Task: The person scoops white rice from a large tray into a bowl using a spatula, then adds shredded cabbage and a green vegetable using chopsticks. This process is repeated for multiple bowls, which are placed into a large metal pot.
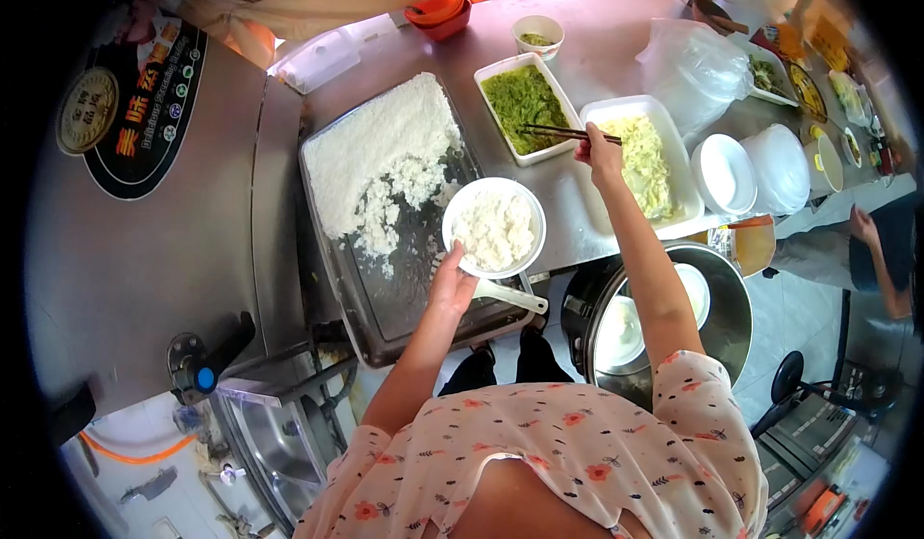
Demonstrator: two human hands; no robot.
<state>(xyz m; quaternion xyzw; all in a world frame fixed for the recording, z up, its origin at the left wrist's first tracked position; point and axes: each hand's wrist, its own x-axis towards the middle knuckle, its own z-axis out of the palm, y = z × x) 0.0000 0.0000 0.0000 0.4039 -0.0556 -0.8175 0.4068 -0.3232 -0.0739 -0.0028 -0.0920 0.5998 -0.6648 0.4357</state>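
My left hand (pixel 448 284) is closed on the rim of a white bowl (pixel 542 231) filled with white rice (pixel 493 228), held over the edge of a large metal tray (pixel 399 298). A thick layer of rice (pixel 375 149) covers the tray's far part, with loose clumps nearer me. Beside the bowl, a white handle (pixel 512 296) juts out; its other end is hidden. In my right hand (pixel 602 159) is a pair of dark chopsticks (pixel 558 132). Their tips reach the shredded green vegetable (pixel 520 101) in a white tub. Under my right wrist sits another tub of pale yellow shreds (pixel 647 168).
White bowls (pixel 724 175) stand right of the tubs, near a clear plastic bag (pixel 688 72). Below the counter, a big metal pot (pixel 739 322) holds white dishes. Another person's hand (pixel 861 224) shows at right. A steel cabinet (pixel 183 279) borders the left.
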